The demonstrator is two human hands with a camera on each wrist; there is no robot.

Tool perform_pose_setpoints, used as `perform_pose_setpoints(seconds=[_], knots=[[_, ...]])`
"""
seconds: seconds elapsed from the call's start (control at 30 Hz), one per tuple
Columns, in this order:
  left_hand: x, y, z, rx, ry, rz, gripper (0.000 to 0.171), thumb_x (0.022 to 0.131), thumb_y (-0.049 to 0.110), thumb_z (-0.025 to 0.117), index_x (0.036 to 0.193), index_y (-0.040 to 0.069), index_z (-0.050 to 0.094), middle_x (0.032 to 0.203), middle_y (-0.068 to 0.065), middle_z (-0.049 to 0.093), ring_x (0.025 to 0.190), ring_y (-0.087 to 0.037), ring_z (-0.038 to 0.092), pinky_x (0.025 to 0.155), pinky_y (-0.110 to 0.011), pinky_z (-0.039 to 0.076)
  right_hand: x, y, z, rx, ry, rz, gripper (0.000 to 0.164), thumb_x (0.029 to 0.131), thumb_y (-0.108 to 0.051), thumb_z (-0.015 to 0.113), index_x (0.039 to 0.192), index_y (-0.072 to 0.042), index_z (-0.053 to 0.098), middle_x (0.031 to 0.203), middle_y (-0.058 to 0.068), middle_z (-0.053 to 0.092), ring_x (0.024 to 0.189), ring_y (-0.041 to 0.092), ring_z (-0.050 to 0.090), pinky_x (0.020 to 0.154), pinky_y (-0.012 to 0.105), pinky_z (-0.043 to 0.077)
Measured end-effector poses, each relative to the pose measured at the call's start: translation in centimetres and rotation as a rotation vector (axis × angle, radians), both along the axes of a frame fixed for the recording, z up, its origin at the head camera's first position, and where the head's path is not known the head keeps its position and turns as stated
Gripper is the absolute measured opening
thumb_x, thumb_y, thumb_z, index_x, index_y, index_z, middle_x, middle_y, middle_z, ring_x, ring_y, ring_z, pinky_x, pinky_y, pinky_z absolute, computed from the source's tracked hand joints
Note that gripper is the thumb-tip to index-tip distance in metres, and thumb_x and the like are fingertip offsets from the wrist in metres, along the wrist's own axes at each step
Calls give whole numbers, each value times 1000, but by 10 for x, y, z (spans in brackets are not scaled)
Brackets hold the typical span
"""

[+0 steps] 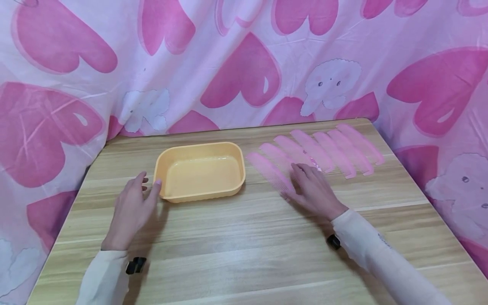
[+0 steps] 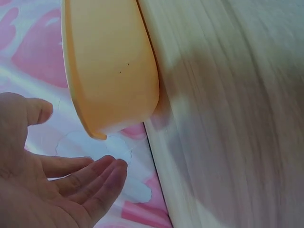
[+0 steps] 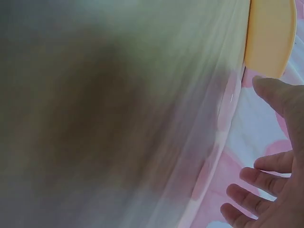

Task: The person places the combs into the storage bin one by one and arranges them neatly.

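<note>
Sleeves (image 1: 381, 254) up close, pale and stretching over the wood-grained table (image 1: 228, 250), and holding both hands well apart now! Hovering with the left hand (image 1: 131, 207), loose-fingered and gripping nothing, just beside the near-left corner of the tray (image 1: 206, 197), shallow, yellow-orange, curving smoothly at every corner. Across to the other side, and hanging over the leftmost comb (image 1: 267, 167) with the right hand (image 1: 314, 192), with thumb and fingers parted, clamping on nothing; touching the plastic or just clear of it, impossible to tell from these angles. Judging this as a pick-up, probably calling for a low approach: best to be pinching the solid back rather than the fine teeth, tipping up one end first, and not dragging the close-set neighbours along. Farther on, fanning out to the right of the tray: pink combs (image 1: 335, 154), about seven, lying flat in a slanting row, looking thin and translucent, curving along the back, and showing a small printed pattern just beyond the right fingertips. Likely bending a little under a hard squeeze. And at the very back, draping behind everything: curtain (image 1: 236, 76), pink and white, blooming with big hearts.
</note>
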State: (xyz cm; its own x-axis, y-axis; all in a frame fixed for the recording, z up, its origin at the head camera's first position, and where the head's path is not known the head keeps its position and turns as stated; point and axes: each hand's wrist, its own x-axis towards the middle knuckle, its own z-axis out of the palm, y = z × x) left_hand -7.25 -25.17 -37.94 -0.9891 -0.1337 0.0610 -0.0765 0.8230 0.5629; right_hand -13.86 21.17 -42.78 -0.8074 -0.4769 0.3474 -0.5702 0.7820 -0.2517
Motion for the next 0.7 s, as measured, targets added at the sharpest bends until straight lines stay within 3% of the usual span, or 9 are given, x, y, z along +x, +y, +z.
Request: perform_pose_setpoints(seconds=[0.23,0.5,0.7], knots=[[-7,2,2,56,-41,45,68,106,47,43,143,-10,46,120,-27,63,106,-41,63,88,-58,50,-12,-14,2,-11,-116,-18,49,86,-41,80,106,0,61,97,11,54,94,31,52,82,43,39],[-10,1,0,60,-31,45,57,106,39,47,135,-9,56,107,-24,68,95,-36,65,80,-48,51,-23,-26,1,9,-219,-49,43,87,-43,79,84,-7,55,80,4,44,78,24,42,72,35,31],[-10,-1,-3,59,4,38,49,105,31,51,131,-10,59,97,-21,70,86,-31,64,71,-37,47,-28,-33,2,5,-255,-81,41,86,-41,80,91,-4,63,80,5,48,80,24,45,73,36,34]])
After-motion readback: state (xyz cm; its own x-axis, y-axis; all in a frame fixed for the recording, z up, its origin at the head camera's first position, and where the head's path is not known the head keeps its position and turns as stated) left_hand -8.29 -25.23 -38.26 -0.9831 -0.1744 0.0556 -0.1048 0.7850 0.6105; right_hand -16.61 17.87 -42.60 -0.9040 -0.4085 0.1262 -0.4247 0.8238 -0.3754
